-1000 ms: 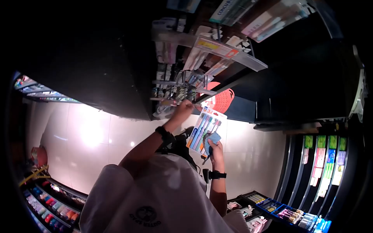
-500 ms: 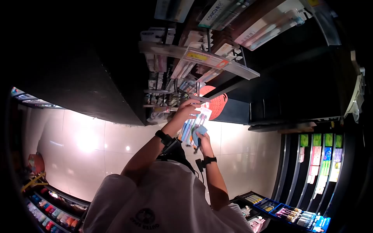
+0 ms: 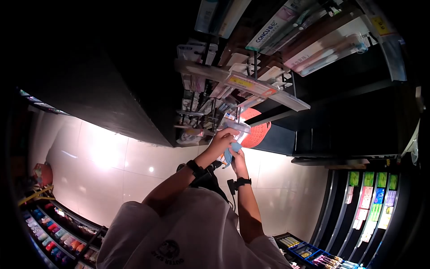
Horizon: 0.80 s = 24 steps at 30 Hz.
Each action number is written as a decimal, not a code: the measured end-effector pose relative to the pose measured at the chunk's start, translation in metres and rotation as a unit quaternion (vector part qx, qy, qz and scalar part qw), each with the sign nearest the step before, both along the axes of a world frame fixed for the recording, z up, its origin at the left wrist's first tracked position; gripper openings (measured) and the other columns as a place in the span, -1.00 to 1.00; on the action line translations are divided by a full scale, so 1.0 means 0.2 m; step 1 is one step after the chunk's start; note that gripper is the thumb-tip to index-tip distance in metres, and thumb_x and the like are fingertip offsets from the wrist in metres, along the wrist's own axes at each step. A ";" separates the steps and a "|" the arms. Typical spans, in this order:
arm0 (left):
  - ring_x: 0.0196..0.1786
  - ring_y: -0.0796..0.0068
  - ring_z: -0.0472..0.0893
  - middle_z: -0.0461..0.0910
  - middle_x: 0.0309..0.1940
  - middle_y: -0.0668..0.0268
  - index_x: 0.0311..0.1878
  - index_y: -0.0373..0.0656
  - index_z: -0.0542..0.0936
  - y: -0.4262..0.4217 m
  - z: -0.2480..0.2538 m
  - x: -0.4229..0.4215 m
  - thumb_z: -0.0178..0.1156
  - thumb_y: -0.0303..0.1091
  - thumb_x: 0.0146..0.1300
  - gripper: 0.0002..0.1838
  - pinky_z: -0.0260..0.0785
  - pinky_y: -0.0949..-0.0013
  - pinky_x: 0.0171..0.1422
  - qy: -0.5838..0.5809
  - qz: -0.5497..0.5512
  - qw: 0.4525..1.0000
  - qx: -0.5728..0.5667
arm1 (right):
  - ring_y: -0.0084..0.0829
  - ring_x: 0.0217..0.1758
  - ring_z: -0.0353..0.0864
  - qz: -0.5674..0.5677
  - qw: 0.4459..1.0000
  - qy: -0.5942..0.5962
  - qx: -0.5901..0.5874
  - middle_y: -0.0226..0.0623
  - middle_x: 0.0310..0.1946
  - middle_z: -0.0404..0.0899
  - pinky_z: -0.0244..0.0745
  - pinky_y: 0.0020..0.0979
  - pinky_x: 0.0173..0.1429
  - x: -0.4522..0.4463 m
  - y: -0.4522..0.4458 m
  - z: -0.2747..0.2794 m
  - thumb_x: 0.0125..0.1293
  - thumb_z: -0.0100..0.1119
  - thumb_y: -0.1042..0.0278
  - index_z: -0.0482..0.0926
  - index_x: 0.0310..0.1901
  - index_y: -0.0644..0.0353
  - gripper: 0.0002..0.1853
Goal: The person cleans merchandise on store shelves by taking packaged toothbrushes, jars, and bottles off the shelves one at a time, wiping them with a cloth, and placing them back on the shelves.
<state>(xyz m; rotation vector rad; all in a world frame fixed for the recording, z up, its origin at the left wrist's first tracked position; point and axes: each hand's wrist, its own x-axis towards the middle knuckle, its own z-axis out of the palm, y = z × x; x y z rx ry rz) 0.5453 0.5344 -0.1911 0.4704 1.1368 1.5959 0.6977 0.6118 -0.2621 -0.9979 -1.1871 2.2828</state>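
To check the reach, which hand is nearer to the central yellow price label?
Left: in the picture, the left hand is below the price label; the right hand, lower, is farther.

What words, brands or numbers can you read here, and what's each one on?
"CONCU": hanging toothbrush pack near the top.
"OUTER SPACE": white shirt.
Too small or blurred: characters after CONCU, yellow price labels, pink-and-white toothbrush pack, held pack, distant goods.

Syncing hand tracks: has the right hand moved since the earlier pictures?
Yes. Judged against the price tag on the shelf, the right hand has moved up the picture, toward it; the gap is clearly smaller than a second ago.
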 end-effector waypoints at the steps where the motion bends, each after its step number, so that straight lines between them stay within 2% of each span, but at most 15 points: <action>1: 0.01 0.49 0.61 0.58 -0.07 0.37 0.06 -0.15 0.58 0.01 -0.02 0.00 0.01 -0.33 0.39 -0.72 0.47 0.39 0.03 0.006 0.002 1.000 0.006 | -0.41 0.06 0.61 0.000 1.000 0.001 0.000 -0.26 0.00 0.62 0.49 -0.41 0.17 0.00 0.00 0.00 0.39 -0.01 0.61 0.44 0.21 0.30 -0.64; 5: -0.02 0.52 0.62 0.58 -0.09 0.37 0.06 -0.16 0.58 0.00 0.03 0.02 0.00 -0.37 0.41 -0.74 0.46 0.44 -0.02 0.035 0.005 0.999 -0.007 | -0.42 0.04 0.61 0.006 1.000 -0.013 0.025 -0.25 0.02 0.62 0.48 -0.41 0.17 0.03 0.03 -0.12 0.37 0.01 0.62 0.45 0.21 0.31 -0.62; 9: -0.03 0.55 0.62 0.59 -0.13 0.38 0.05 -0.15 0.59 0.02 -0.07 0.09 0.00 -0.38 0.42 -0.75 0.45 0.46 -0.06 0.021 0.020 0.999 0.024 | -0.45 0.02 0.62 0.028 0.996 -0.034 0.074 -0.29 -0.01 0.62 0.49 -0.43 0.15 0.04 0.04 -0.10 0.36 0.03 0.62 0.50 0.15 0.30 -0.67; 12: -0.05 0.57 0.61 0.59 -0.17 0.38 0.05 -0.14 0.60 0.03 -0.11 0.09 0.00 -0.40 0.42 -0.76 0.44 0.49 -0.08 0.053 0.012 0.998 0.020 | -0.47 0.01 0.62 -0.029 0.999 -0.010 0.040 -0.32 -0.04 0.62 0.50 -0.45 0.13 0.02 0.07 -0.10 0.36 0.04 0.61 0.51 0.11 0.29 -0.70; 14: -0.11 0.59 0.59 0.59 -0.17 0.38 0.04 -0.14 0.60 0.04 -0.14 0.09 -0.02 -0.43 0.40 -0.74 0.43 0.51 -0.12 0.114 0.015 0.993 0.033 | -0.49 -0.01 0.62 -0.032 0.999 -0.013 0.042 -0.32 -0.04 0.62 0.50 -0.46 0.10 0.00 0.10 -0.09 0.37 0.03 0.60 0.51 0.11 0.28 -0.70; 16: -0.14 0.60 0.57 0.60 -0.17 0.38 0.03 -0.15 0.61 0.04 -0.12 0.09 -0.03 -0.44 0.39 -0.74 0.42 0.51 -0.13 0.129 0.008 0.991 0.035 | -0.50 -0.02 0.61 0.019 0.998 -0.024 0.059 -0.32 -0.04 0.62 0.50 -0.47 0.07 -0.01 0.13 -0.09 0.37 0.03 0.58 0.52 0.10 0.28 -0.71; 22: -0.21 0.62 0.53 0.60 -0.18 0.38 0.00 -0.18 0.62 0.06 -0.09 0.09 -0.05 -0.47 0.35 -0.72 0.41 0.50 -0.15 0.138 -0.009 0.990 0.034 | -0.52 -0.06 0.60 0.018 0.998 -0.009 0.059 -0.33 -0.07 0.62 0.48 -0.48 0.04 -0.05 0.20 -0.13 0.36 0.04 0.56 0.53 0.08 0.28 -0.72; 24: -0.21 0.62 0.53 0.60 -0.18 0.37 -0.01 -0.18 0.61 0.05 -0.09 0.08 -0.05 -0.47 0.35 -0.72 0.41 0.50 -0.14 0.144 -0.015 0.989 0.026 | -0.52 -0.03 0.59 0.043 0.998 -0.003 0.052 -0.34 -0.07 0.62 0.45 -0.49 0.08 -0.06 0.22 -0.14 0.36 0.02 0.55 0.53 0.08 0.28 -0.72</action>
